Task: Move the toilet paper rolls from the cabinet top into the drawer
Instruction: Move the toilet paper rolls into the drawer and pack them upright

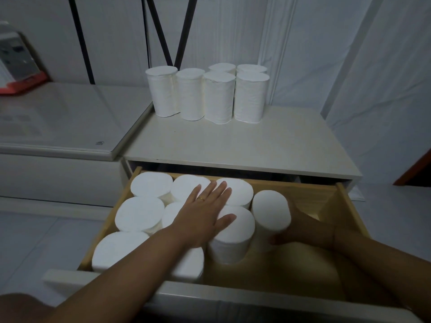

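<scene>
Toilet paper rolls are split between two places: six stand upright in a tight cluster (207, 94) at the back edge of the cabinet top (233, 141), toward its left corner, and a larger batch sits on end in the open drawer (345, 206) below, packed against its left wall and back rail. The left hand (205, 213) lies flat and spread across the tops of the packed rolls, its fingers (219, 190) fully extended and gripping nothing, seemingly steadying the group. The right hand (300, 229) is wrapped round the side of the rightmost roll (270, 210) low in the drawer, just beside its neighbours; its fingers are mostly hidden behind the roll, so how tightly they close cannot be told, though the thumb shows near the base. The drawer's right half is bare wood. These rolls look light and soft, coreless and solid on top, likely to dent under a hard squeeze and to topple if nudged high up. A gentle grip round the middle of the side wall, or one roll per hand, seems best for the remaining six.
</scene>
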